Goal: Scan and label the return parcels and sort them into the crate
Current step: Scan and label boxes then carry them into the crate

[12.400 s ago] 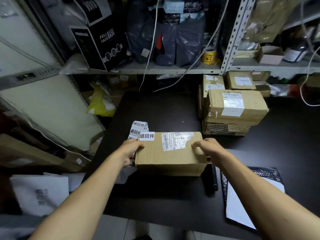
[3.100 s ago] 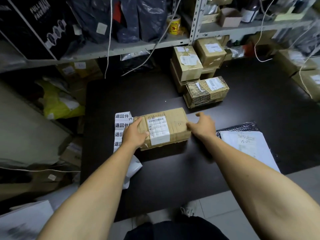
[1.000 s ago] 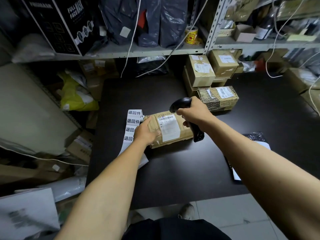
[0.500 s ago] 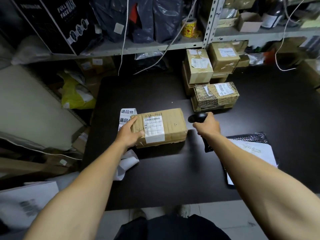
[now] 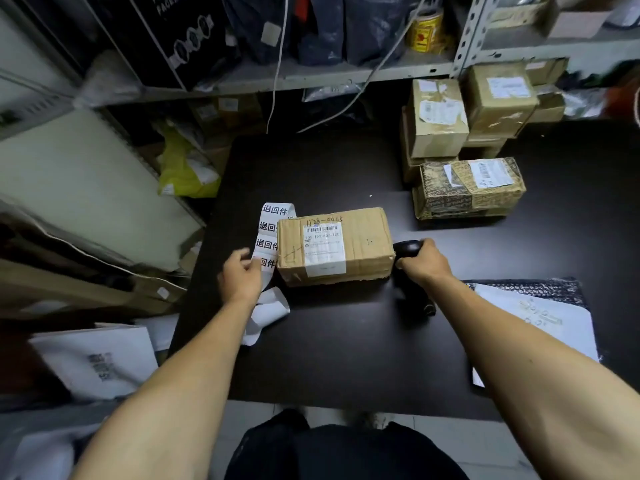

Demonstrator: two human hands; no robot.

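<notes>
A brown cardboard parcel (image 5: 360, 247) with a white barcode label lies flat in the middle of the black table (image 5: 329, 358). Left of it runs a white strip of return labels (image 5: 272, 233) printed with black characters. My left hand (image 5: 240, 277) hovers over the strip's lower part, fingers relaxed, apart from the parcel. My right hand (image 5: 422, 263) grips the black handheld scanner (image 5: 412, 289), which sits low against the table just right of the parcel.
A printed-tape parcel (image 5: 467, 188) and stacked cardboard boxes (image 5: 467, 109) stand at the back right. A white mailer on a black bubble bag (image 5: 540, 317) lies at the right. Shelving (image 5: 311, 74) with bags, a yellow bag (image 5: 183, 168) and flat cartons crowd the back and left.
My left hand has let go of the parcel's left end and moved onto the label strip. My right hand has lowered the scanner beside the parcel.
</notes>
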